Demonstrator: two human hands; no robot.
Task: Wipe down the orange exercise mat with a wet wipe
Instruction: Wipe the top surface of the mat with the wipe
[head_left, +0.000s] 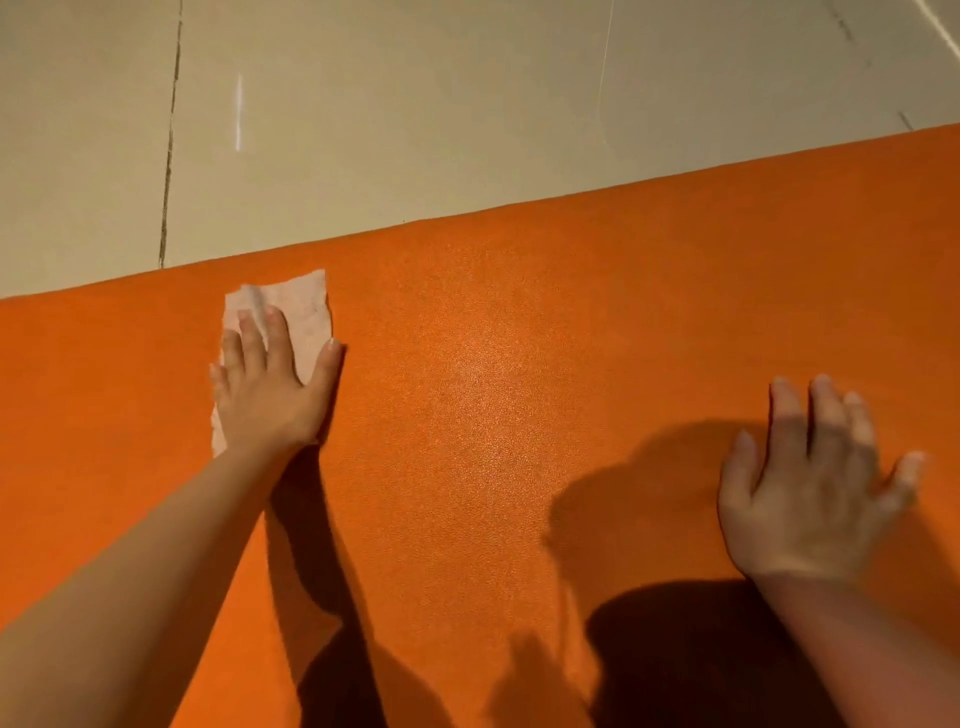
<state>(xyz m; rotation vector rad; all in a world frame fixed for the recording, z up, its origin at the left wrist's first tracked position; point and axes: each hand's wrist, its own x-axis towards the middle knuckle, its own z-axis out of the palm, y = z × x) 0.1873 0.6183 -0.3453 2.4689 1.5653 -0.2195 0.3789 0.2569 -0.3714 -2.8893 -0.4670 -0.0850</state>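
We're looking straight down at the orange exercise mat (519, 415), and it fills the lower part of our view, its far edge running on a slant from low at the left to higher at the right. Beyond that edge we have the pale tiled floor (415, 104), with a dark grout line (169, 156) running down to meet the mat just above the wipe, and a thin bright streak of reflected light beside it.

Over on the left, the left hand (270, 384) lies flat on the wet wipe (304, 317), fingers straight and close together, thumb held out to the side with its tip on the mat just past the wipe's right edge. That's a flat press, no pinch. The wipe sits near the far edge of the mat, spread out pale and slightly creased, with its upper part showing past the fingertips and a strip peeking out at the left of the palm and wrist.

On the right, well apart from the wipe, the right hand (815, 488) is spread with fingers fanned out and holding nothing; we can't tell whether it touches the mat. Nothing lies on the mat between the two hands; only dark shadows of arms and hands fall across the near part of it
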